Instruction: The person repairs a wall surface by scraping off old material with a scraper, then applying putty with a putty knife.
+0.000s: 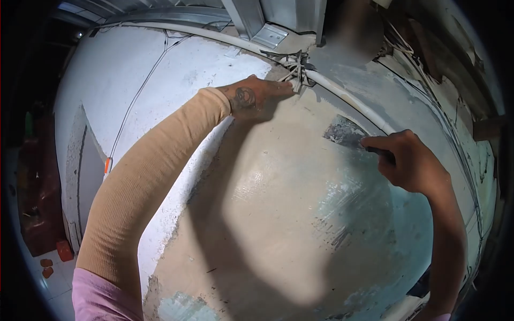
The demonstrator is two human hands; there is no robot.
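Observation:
My right hand (412, 160) grips a putty knife (345, 131), its index finger stretched along it. The wide, stained blade lies against the wall below a white pipe. My left hand (262, 93), tattooed on the back and sleeved to the wrist in beige, reaches up across the wall with fingers stretched out. Its fingertips touch a tangled cable bundle (297, 69) by the pipe. Between my arms spreads a beige plastered wall (267, 160), with wet shine in the middle and bluish scraped marks at right.
A white pipe (348, 96) slopes down to the right from the cables. White wall paint (134, 75) borders the plaster at left, with a thin cable hanging over it. Metal framing (278, 21) stands above. Loose cables (455, 134) run down the right side. Red items sit low at left.

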